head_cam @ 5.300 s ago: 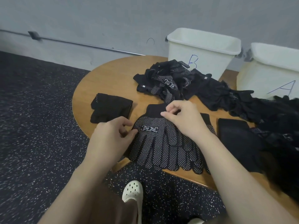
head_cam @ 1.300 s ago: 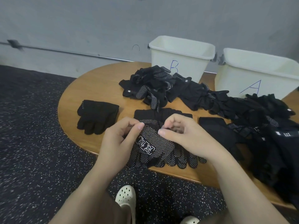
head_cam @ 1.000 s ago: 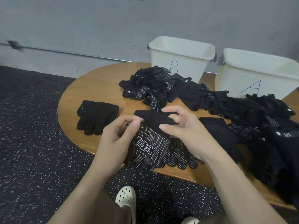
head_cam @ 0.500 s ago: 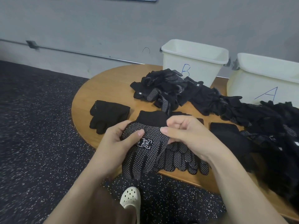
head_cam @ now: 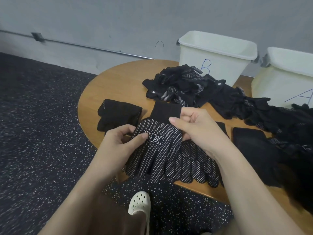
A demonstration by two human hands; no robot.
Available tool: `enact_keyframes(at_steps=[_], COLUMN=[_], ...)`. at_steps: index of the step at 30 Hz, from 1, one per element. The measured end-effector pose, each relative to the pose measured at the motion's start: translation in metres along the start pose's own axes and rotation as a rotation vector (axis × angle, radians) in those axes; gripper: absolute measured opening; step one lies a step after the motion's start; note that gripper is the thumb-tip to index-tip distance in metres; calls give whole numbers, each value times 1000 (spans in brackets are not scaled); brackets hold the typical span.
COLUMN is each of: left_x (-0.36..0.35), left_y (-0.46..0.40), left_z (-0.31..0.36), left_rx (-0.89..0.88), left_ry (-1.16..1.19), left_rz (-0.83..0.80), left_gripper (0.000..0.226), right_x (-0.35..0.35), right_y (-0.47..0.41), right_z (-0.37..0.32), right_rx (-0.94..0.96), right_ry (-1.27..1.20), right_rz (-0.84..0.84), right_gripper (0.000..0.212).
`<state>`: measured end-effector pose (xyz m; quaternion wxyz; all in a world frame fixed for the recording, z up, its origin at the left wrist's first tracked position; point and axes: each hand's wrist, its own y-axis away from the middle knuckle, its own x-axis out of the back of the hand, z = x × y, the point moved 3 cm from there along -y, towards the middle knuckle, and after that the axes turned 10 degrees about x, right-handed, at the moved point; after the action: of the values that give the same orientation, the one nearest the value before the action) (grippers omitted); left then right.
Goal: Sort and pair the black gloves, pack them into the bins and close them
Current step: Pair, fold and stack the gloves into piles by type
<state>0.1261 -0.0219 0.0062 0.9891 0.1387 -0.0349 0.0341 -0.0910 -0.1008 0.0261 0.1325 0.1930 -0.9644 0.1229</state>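
A: Where's the glove (head_cam: pixel 157 148)?
B: At the desk (head_cam: pixel 118 85) front edge, fingers overhanging. Left hand (head_cam: pixel 116 146) pinches its palm side; right hand (head_cam: pixel 194 128) pinches the cuff.
A: Free room?
B: Bare wood left of the pile (head_cam: pixel 211 92); bins (head_cam: pixel 215 55) behind it.

The light was soft and even, rather dim, with no strong glare. Under the hands only weak shadows fell on the wooden table (head_cam: pixel 118 85). The black gloves (head_cam: pixel 186 85) lost most detail in their dark folds. The wide lens bent the wall pipe (head_cam: pixel 84 45) and stretched the edges. The right border looked slightly blurred.
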Motion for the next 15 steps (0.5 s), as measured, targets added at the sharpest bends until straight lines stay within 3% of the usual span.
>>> enact_keyframes(at_steps=[10, 15], left_x=[15, 18], left_y=[-8, -7], left_z=[-1, 0], left_rx=[-130, -178], left_ry=[-374, -472], left_rz=[365, 416], left_gripper=[8, 9], right_x=[-5, -5], right_y=[-23, -29], right_z=[11, 17], right_rx=[44, 26], right_ry=[297, 346], right_rz=[116, 198], right_gripper=[20, 18])
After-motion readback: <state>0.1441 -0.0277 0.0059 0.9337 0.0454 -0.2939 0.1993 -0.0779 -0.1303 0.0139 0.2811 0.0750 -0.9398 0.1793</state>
